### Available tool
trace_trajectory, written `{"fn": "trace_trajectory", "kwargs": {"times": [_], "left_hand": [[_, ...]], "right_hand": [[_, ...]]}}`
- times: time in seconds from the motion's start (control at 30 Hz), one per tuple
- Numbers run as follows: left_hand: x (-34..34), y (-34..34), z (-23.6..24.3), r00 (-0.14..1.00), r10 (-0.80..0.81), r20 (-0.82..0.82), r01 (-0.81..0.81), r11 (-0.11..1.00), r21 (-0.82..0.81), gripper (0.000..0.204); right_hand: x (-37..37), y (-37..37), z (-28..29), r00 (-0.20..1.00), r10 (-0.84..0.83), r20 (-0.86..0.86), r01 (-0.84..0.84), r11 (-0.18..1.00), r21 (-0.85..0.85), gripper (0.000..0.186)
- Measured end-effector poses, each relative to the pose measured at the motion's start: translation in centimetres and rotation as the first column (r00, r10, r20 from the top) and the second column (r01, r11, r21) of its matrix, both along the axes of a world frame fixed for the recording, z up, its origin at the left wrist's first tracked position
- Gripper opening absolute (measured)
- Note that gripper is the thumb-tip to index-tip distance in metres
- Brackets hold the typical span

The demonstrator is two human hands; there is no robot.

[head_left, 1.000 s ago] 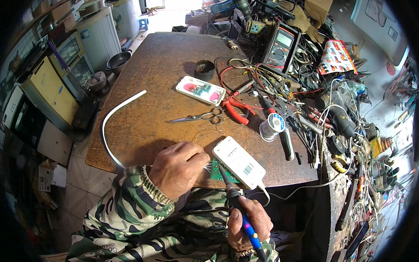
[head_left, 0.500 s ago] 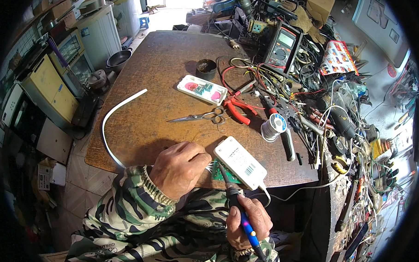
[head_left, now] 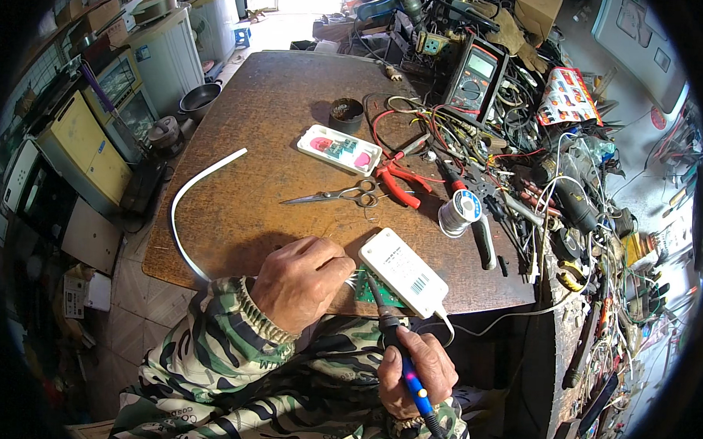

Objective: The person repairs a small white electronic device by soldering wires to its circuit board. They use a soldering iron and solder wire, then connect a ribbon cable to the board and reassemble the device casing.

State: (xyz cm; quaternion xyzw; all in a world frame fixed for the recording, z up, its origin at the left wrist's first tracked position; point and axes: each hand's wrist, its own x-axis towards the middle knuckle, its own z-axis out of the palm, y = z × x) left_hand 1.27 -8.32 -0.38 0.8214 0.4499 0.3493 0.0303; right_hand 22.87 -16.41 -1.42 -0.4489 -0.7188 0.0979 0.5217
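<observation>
My left hand (head_left: 301, 278) is pinched at the desk's front edge on thin white wires (head_left: 350, 277) beside a green circuit board (head_left: 377, 294). My right hand (head_left: 414, 370) grips a blue-and-black soldering iron (head_left: 389, 326), whose tip rests at the board; whether it touches a joint is too small to tell. A white plastic case (head_left: 404, 272) with a cord lies over the board's right part. A white cable (head_left: 189, 190) curves leftward from under my left sleeve. Above my hands lie scissors (head_left: 329, 195), red-handled pliers (head_left: 399, 186) and a solder spool (head_left: 459, 215).
An open white case (head_left: 352, 169) with small boards and a dark round tin (head_left: 345, 116) stand on the wooden desk (head_left: 204, 237). A multimeter (head_left: 471, 80), tangled cables (head_left: 417, 113) and tools crowd the right side. A pan (head_left: 200, 100) is left of the desk.
Over the last second the view has shifted very slightly. My hands, the iron and the board have stayed almost exactly where they were.
</observation>
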Motion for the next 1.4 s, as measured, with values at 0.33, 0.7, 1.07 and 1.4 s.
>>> {"fn": "trace_trajectory", "kwargs": {"times": [0.33,0.7,1.07,1.4], "left_hand": [[-0.03,-0.02,0.13,1.000,0.003,-0.010,-0.003,1.000,0.004,0.023],[-0.08,0.01,0.19,1.000,-0.001,-0.015,0.001,1.000,-0.007,0.022],[0.05,0.13,0.39,1.000,-0.007,-0.018,0.007,1.000,-0.016,0.018],[0.11,0.18,0.33,1.000,-0.015,-0.009,0.014,1.000,-0.016,0.019]], "right_hand": [[-0.11,0.13,0.16,1.000,-0.012,0.004,0.012,1.000,0.012,0.030],[-0.15,0.15,0.22,1.000,-0.016,0.000,0.016,1.000,0.007,0.032],[-0.18,0.19,0.06,1.000,-0.019,-0.001,0.019,1.000,0.014,0.031],[-0.21,0.17,-0.01,1.000,-0.024,0.004,0.024,1.000,0.016,0.030]]}}
